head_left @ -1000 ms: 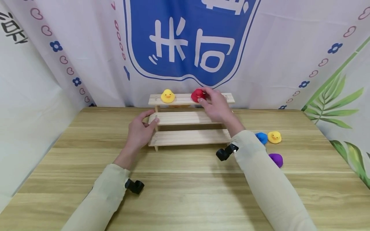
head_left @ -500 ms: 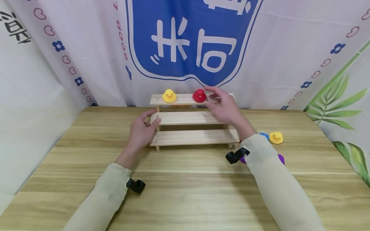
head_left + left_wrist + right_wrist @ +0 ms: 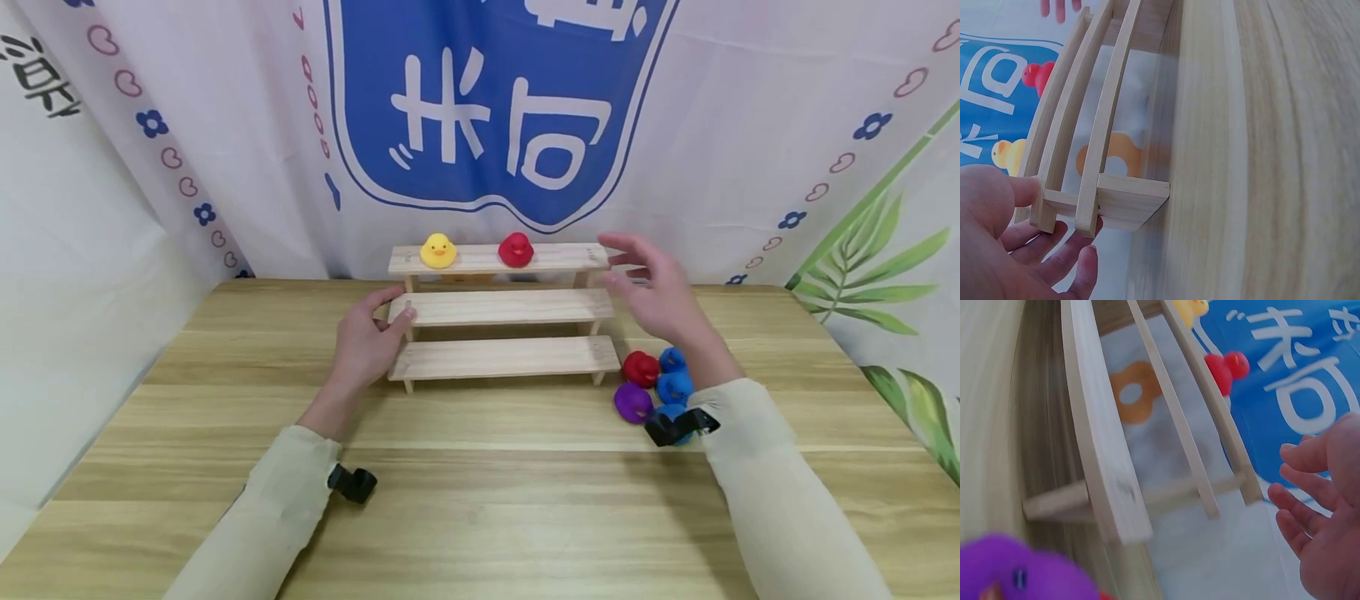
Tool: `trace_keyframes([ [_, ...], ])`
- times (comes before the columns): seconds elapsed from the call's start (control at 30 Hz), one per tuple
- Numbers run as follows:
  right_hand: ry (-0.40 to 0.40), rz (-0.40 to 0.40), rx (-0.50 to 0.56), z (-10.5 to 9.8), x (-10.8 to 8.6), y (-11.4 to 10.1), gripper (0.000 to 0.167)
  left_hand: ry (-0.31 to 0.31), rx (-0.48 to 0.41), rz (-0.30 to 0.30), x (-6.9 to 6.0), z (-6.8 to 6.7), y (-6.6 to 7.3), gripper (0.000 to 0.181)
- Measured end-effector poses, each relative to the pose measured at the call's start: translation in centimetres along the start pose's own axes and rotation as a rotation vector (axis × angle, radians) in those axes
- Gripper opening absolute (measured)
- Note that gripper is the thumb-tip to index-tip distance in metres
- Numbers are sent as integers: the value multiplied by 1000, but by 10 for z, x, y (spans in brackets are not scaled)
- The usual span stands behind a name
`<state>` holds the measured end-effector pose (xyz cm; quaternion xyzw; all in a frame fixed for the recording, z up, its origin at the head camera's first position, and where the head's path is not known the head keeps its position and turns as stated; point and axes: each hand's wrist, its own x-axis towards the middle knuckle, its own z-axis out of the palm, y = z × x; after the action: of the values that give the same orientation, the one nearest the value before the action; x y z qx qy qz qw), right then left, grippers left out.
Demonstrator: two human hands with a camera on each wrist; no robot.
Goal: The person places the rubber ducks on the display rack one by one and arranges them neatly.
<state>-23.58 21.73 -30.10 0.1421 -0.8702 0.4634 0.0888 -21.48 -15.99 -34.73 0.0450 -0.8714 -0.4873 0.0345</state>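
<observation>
A three-tier wooden rack [image 3: 510, 357] stands on the table. On its top shelf sit a yellow duck [image 3: 438, 251] at the left and a red duck [image 3: 516, 250] near the middle. The left hand [image 3: 365, 340] grips the left end of the middle shelf, thumb on top; in the left wrist view its fingers [image 3: 1054, 256] curl round the shelf ends. Beside the rack's right end, the right hand [image 3: 656, 292] hangs in the air with spread, slightly bent fingers and holds nothing, also in the right wrist view, where the hand [image 3: 1329, 506] is apart from the rack.
Right of the rack lie another red duck [image 3: 641, 368], a purple duck [image 3: 633, 403] and several blue ducks [image 3: 675, 387], partly beneath the right forearm. A printed curtain [image 3: 262, 150] hangs behind the wooden table [image 3: 465, 500].
The right hand has let go of the red duck, which stays on the top shelf, and has moved right past the rack's end. The left hand keeps its place.
</observation>
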Motion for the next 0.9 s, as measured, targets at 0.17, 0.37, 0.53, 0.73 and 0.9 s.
trace_keyframes([
  [0.17,24,30,-20,-13,-12,11,48,-5,-3,-13,-1,0,-1,51],
  [0.37,33,57,-54,-27,-23,26,49,-3,-1,-11,0,0,-1,51],
  [0.53,46,70,-61,-37,-31,40,51,0,-2,-16,-1,1,-1,51],
  [0.73,39,114,-51,-49,-43,53,55,-1,-2,-20,-1,0,-2,51],
  [0.9,35,150,-16,-58,-52,67,59,-12,-8,-29,0,0,-1,51],
])
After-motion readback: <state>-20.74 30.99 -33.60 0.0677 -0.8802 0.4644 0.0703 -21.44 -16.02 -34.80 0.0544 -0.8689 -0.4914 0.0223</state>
